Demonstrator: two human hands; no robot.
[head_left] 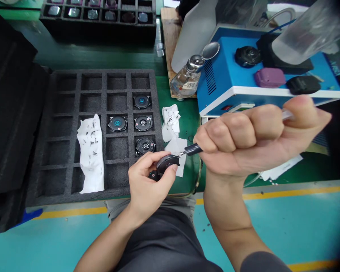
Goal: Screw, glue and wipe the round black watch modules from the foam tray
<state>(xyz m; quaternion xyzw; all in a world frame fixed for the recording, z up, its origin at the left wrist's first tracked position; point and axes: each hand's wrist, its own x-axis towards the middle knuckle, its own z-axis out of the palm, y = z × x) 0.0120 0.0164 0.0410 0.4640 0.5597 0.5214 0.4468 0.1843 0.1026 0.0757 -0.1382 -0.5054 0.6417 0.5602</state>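
Note:
My left hand [147, 181] pinches a round black watch case [167, 161] between thumb and fingers, tilted on its edge. Wrapped in a fist, my right hand [243, 139] grips a pen-like tool [193, 149] with a black sleeve and a thin metal tip. That tip meets or nearly meets the watch case's upper right rim; actual contact is too small to make out. Most of the tool is hidden in the fist, though a pale end shows by the thumb. Just beyond my left hand, several round watch parts [144, 146] lie in the foam tray [117, 149].
A white cloth [91, 155] with black bits lies across the tray. Marked paper scraps [170, 121] sit right of it. Behind my right hand stands a blue machine [223, 71], beside a glass bottle [187, 81] with its metal lid up. Another compartmented tray [99, 28] is at the back.

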